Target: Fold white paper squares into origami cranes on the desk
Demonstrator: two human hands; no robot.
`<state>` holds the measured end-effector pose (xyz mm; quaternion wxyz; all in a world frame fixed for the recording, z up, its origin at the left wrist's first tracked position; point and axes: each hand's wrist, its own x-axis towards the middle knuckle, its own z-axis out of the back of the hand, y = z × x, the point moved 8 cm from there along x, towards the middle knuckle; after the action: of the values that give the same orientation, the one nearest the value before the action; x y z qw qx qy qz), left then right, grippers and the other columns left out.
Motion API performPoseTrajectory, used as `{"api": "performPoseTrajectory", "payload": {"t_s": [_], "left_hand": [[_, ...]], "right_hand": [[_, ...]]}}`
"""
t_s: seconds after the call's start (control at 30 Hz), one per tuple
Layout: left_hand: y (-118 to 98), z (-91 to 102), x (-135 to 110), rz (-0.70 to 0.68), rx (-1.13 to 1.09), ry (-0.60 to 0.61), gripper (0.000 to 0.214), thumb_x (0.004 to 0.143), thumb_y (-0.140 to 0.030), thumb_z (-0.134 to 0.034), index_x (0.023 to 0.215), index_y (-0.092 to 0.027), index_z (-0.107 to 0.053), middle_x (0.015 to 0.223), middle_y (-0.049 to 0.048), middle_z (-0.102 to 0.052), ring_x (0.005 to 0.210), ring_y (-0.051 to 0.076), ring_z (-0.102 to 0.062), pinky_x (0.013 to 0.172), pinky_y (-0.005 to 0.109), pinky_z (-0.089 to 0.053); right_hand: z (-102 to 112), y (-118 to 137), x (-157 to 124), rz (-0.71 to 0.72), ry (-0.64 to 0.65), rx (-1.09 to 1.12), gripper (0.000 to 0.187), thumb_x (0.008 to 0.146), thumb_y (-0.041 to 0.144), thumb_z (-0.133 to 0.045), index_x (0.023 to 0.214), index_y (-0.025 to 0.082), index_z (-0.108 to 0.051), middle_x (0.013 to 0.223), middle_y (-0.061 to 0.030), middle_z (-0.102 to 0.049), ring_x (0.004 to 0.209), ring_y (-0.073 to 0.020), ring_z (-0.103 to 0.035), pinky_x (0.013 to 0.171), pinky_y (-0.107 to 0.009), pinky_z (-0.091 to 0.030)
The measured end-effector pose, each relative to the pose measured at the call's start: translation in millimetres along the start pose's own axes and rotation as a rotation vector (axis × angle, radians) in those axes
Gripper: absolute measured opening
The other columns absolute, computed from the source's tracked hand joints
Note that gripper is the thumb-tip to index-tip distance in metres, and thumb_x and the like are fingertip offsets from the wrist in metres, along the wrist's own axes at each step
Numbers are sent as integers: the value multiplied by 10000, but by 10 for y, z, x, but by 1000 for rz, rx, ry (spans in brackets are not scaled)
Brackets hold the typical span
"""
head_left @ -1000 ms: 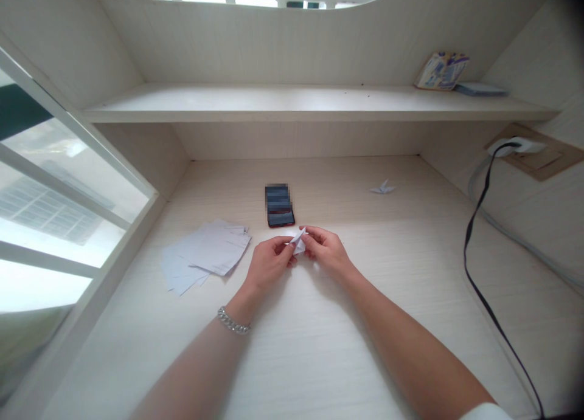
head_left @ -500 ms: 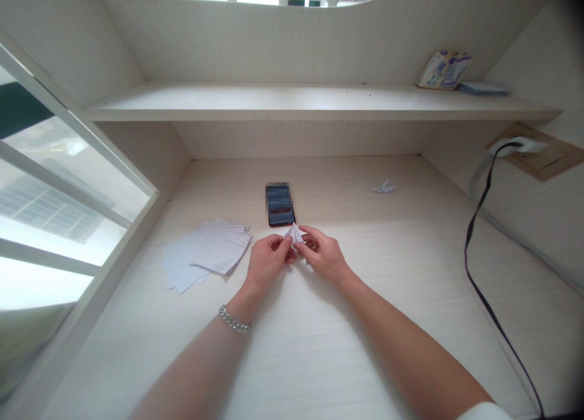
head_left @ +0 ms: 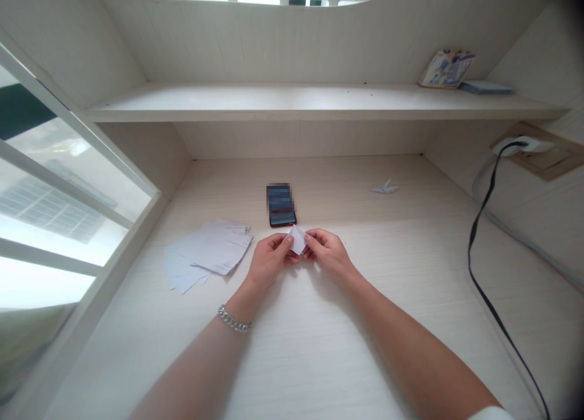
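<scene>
A small folded white paper piece [head_left: 297,239] is pinched between both my hands just above the desk [head_left: 319,347]. My left hand [head_left: 268,263] grips its left edge with thumb and fingers closed; a silver bracelet sits on that wrist. My right hand [head_left: 327,251] pinches the right edge. A dark phone [head_left: 280,205] lies flat just beyond the paper. A loose stack of white paper sheets [head_left: 204,253] lies to the left of my left hand.
A finished small white paper figure [head_left: 385,188] rests at the back right of the desk. A black cable [head_left: 483,225] runs from a wall socket down the right side. A shelf [head_left: 319,101] above holds a coloured packet [head_left: 446,68]. A window lies left.
The folded paper has been turned and flattened between my fingers, now showing a broad pointed face. Both hands stay in nearly the same place.
</scene>
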<state>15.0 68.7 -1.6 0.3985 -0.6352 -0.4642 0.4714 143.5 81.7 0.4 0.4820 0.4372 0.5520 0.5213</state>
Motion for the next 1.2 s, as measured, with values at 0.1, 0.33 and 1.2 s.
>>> {"api": "performPoseTrajectory", "payload": {"t_s": [0.1, 0.33, 1.2], "left_hand": [[23, -11, -4, -3, 11, 10, 323, 722, -415, -638, 823, -109, -633, 732, 82, -666, 642, 154, -641, 569, 256, -541], [57, -27, 11, -31, 72, 39, 336, 704, -435, -648, 787, -110, -632, 743, 81, -663, 659, 163, -646, 573, 261, -557], [14, -69, -35, 95, -353, 4, 140, 705, -238, -630, 764, -117, -591, 757, 45, -645, 661, 133, -626, 745, 355, -540]], "right_hand": [[9, 52, -27, 44, -40, -42, 276, 775, 416, -564, 839, 151, -606, 650, -32, -629, 567, -145, -590, 532, -254, -468], [91, 225, -117, 189, -206, -261, 224, 763, 391, -594, 741, 168, -601, 685, -24, -630, 613, -146, -585, 556, -246, -455], [-13, 494, -282, 510, -223, -362, 144, 811, 293, -564, 863, 258, -693, 960, -60, -654, 895, -206, -605, 750, -345, -521]]}}
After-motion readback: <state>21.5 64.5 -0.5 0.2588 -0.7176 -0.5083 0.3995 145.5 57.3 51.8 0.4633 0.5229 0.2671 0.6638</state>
